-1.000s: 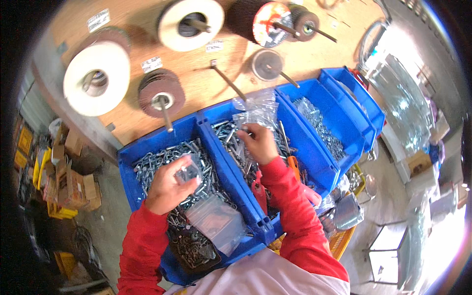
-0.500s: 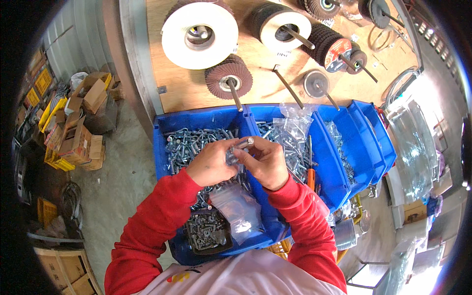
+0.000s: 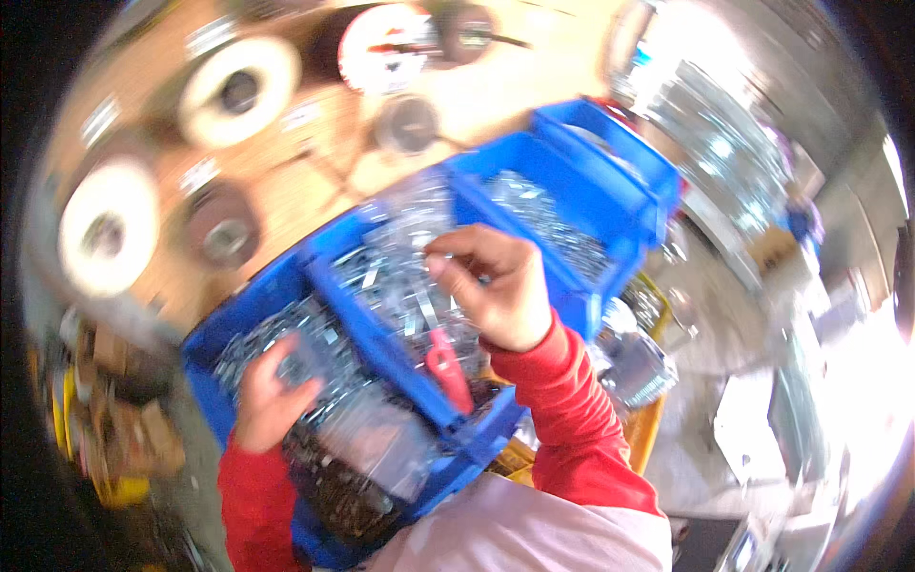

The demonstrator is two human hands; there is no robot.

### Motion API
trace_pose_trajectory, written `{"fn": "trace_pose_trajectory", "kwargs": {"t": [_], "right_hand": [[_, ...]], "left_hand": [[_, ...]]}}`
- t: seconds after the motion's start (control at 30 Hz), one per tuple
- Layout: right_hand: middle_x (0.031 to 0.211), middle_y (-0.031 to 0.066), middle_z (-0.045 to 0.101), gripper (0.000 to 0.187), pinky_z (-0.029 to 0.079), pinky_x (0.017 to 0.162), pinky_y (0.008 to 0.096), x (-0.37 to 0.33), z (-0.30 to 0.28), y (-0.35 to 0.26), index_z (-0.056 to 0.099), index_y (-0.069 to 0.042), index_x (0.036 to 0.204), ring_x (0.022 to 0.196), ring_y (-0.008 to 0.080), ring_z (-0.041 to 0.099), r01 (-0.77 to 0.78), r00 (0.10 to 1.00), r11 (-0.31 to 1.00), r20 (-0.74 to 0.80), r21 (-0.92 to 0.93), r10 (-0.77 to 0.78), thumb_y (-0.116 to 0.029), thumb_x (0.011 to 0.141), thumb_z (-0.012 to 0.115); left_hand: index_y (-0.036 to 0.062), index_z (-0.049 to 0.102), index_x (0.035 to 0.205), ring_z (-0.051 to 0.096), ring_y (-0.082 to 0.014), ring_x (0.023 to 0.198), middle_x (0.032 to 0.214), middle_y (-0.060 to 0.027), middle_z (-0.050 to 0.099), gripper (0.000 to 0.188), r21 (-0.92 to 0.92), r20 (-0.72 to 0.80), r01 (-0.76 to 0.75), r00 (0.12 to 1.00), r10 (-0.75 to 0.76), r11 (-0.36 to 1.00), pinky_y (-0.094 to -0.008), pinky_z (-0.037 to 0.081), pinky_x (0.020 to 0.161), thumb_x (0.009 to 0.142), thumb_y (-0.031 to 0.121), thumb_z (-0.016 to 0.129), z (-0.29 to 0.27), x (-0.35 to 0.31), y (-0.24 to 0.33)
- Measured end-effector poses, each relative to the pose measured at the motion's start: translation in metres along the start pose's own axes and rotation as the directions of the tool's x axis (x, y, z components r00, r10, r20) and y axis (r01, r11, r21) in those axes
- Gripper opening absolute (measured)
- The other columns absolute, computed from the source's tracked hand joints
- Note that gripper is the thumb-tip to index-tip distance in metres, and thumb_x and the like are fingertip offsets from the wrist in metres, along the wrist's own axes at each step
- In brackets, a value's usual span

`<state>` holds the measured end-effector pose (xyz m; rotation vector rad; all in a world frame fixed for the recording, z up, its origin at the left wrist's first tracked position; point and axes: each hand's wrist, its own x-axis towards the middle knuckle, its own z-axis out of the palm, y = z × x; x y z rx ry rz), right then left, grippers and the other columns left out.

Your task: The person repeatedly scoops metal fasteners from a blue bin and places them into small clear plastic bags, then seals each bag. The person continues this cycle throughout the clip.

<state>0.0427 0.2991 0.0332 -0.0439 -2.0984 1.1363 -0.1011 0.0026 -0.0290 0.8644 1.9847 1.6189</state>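
My left hand (image 3: 272, 396) is over the left blue bin (image 3: 214, 353), thumb and fingers apart. Just beyond its fingers, a blurred clear bag (image 3: 315, 355) lies over the loose bolts. My right hand (image 3: 505, 286) hovers above the neighbouring bin's loose bolts (image 3: 362, 270), thumb and fingertips pinched together. Whether anything small is between them is too blurred to make out. Clear plastic bags (image 3: 415, 205) lie behind those fingertips. Below them rests a tool with a reddish handle (image 3: 446, 372). A flat clear bag (image 3: 381, 434) covers part of the left bin's front.
More blue bins (image 3: 534, 157) with small hardware continue to the right. Behind stands a wooden board (image 3: 276, 176) with abrasive discs on protruding rods. Clear-wrapped sheets (image 3: 710, 143) stand at far right, cardboard boxes (image 3: 133, 429) at lower left. A dark tray of small parts (image 3: 343, 496) sits nearest me.
My hands have come apart from the small bag of bolts they held together. The left is lower left, the right over the second bin. The whole view has swung right and tilted.
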Motion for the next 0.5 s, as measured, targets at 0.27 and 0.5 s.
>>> {"fn": "trace_pose_trajectory", "kwargs": {"t": [0.27,0.5], "right_hand": [[0.088,0.0199,0.075,0.023,0.059,0.077,0.0441,-0.044,-0.243,0.232,0.077,-0.002,0.095,0.083,0.0373,0.074,-0.622,0.768,0.621,-0.524,-0.477,0.367,-0.021,0.082,0.071],[0.117,0.0202,0.073,0.041,0.055,0.099,0.0492,-0.079,-0.225,0.296,0.075,-0.009,0.113,0.11,0.037,0.07,-0.417,0.616,0.231,-0.087,-0.879,0.783,-0.033,0.08,0.076]], "left_hand": [[-0.0045,0.054,0.14,0.067,-0.0144,0.08,0.124,-0.0136,0.063,0.064,0.114,-0.075,0.126,0.99,-0.118,0.986,-0.0262,0.058,0.057,0.08,0.0,0.072,0.001,0.006,-0.003],[-0.0008,0.049,0.148,0.069,-0.0171,0.091,0.141,-0.0164,0.058,0.071,0.057,-0.073,0.148,0.987,-0.143,0.987,-0.0255,0.06,0.058,0.081,0.008,0.074,-0.004,0.01,-0.015]]}}
